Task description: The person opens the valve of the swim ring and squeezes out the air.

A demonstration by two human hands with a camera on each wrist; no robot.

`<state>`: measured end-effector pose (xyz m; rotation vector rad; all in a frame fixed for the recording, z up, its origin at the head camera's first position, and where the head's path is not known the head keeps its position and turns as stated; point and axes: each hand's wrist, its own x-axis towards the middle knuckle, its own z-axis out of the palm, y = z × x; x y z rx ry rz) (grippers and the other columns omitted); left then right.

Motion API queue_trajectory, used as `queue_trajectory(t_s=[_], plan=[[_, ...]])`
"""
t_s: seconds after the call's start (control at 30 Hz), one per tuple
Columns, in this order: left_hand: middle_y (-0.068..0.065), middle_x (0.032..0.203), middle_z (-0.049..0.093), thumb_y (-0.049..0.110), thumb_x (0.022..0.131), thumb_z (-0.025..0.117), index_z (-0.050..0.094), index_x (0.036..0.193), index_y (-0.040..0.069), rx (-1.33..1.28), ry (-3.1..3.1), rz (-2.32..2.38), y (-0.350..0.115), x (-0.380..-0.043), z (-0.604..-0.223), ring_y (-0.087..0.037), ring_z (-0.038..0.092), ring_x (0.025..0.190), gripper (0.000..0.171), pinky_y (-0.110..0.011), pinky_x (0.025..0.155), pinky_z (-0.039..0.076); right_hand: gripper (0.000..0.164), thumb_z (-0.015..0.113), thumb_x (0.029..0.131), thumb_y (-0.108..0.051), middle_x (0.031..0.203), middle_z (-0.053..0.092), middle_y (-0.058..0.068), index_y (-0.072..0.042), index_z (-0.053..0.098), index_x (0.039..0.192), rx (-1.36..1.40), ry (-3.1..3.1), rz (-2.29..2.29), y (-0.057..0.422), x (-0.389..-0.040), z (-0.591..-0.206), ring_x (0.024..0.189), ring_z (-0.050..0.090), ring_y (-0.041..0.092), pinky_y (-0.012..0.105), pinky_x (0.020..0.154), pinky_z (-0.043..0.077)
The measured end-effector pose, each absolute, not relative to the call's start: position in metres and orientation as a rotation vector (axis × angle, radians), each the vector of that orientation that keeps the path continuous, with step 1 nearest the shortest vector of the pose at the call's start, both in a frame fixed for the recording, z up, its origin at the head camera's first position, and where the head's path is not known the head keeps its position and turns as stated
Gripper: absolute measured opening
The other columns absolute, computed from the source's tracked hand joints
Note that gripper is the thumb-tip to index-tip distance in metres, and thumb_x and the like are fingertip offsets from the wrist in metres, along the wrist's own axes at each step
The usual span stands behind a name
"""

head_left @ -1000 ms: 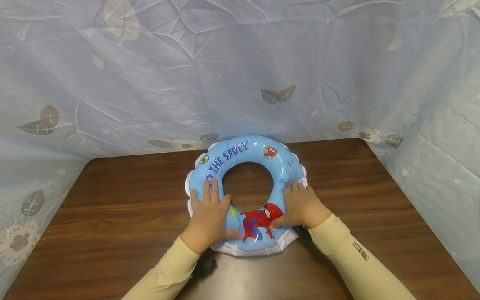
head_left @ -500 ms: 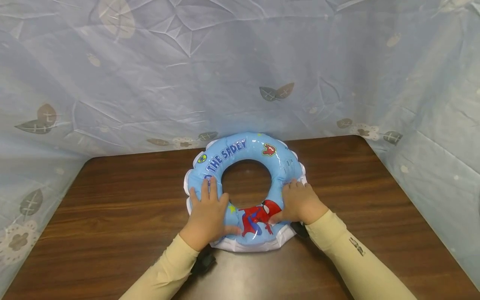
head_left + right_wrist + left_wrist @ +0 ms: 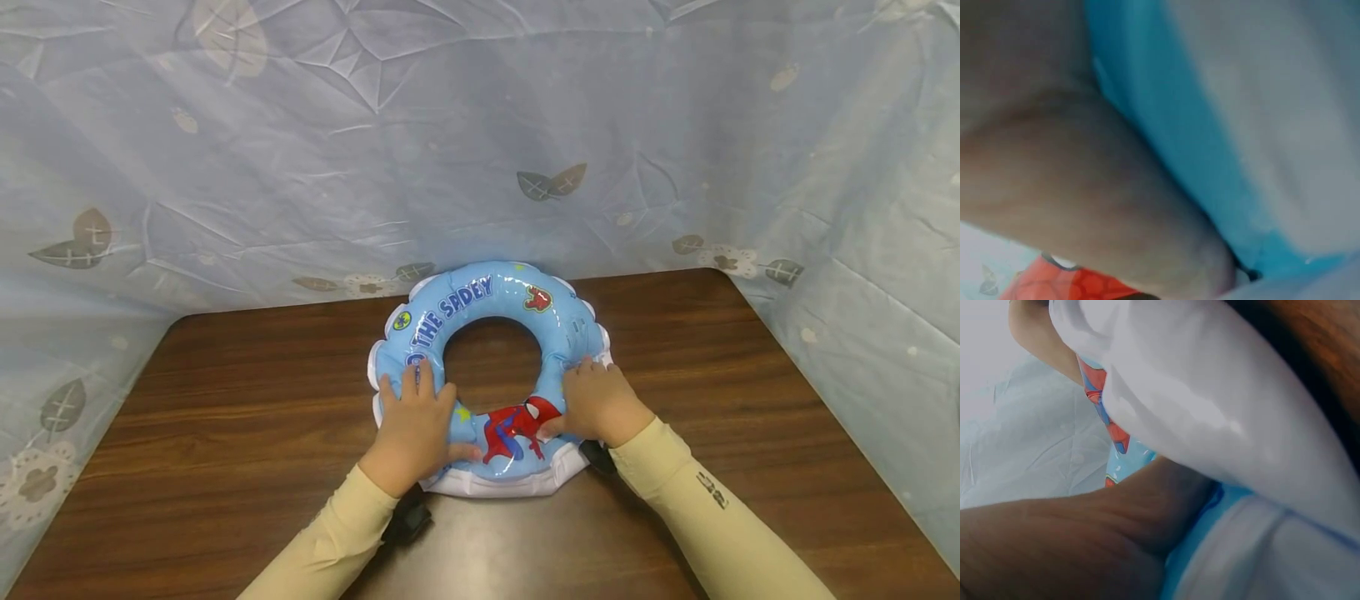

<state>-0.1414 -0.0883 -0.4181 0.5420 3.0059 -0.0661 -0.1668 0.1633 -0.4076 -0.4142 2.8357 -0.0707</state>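
A light blue inflated swim ring (image 3: 517,293) with a white scalloped rim stands at the back of the table in the head view. On its near part is a red and blue masked cartoon figure. My left hand (image 3: 414,433) rests on the ring's left side, fingers spread and straight, thumb along the near part. On the right side lies my right hand (image 3: 600,406), its fingers together and its thumb over the figure. The left wrist view shows the ring's white underside (image 3: 1210,394) close up. In the right wrist view, my thumb (image 3: 1116,194) presses against the blue vinyl.
A dark brown wood-grain table (image 3: 240,400) with rounded far corners lies beneath the ring. Pale blue patterned cloth (image 3: 465,150) hangs behind and along both sides. Dark straps (image 3: 408,521) sit under the wrists.
The ring has shifted very slightly away from me, and a little more of its white band shows along the near edge. Both hands have kept their places on it.
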Motion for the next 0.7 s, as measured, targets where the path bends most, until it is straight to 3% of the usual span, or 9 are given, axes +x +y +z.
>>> queue_trajectory(t_s=[0.47, 0.6, 0.7], plan=[[-0.026, 0.128, 0.054, 0.073, 0.078, 0.074, 0.06, 0.127, 0.007, 0.578, 3.04, -0.06, -0.0896, -0.1412, -0.4174, -0.046, 0.048, 0.126, 0.084, -0.074, 0.106, 0.035, 0.084, 0.082, 0.082, -0.057, 0.132, 0.063, 0.033, 0.012, 0.066, 0.128, -0.422, 2.849, 0.006, 0.162, -0.166, -0.4073, 0.12, 0.063, 0.049, 0.061, 0.105, 0.047], [-0.021, 0.116, 0.056, 0.072, 0.079, 0.075, 0.061, 0.122, 0.007, 0.594, 3.069, -0.101, -0.0891, -0.1406, -0.4172, -0.042, 0.051, 0.12, 0.079, -0.071, 0.102, 0.04, 0.072, 0.081, 0.083, -0.057, 0.106, 0.074, 0.027, 0.009, 0.074, 0.112, -0.46, 2.878, 0.033, 0.1612, -0.1645, -0.4066, 0.101, 0.071, 0.042, 0.058, 0.099, 0.053], [-0.019, 0.108, 0.056, 0.07, 0.08, 0.076, 0.063, 0.117, 0.006, 0.618, 3.109, -0.123, -0.0892, -0.1398, -0.4175, -0.04, 0.053, 0.113, 0.076, -0.069, 0.098, 0.044, 0.062, 0.08, 0.084, -0.056, 0.075, 0.069, 0.016, 0.005, 0.077, 0.096, -0.498, 2.903, 0.06, 0.1612, -0.1634, -0.4066, 0.079, 0.07, 0.033, 0.052, 0.088, 0.057]])
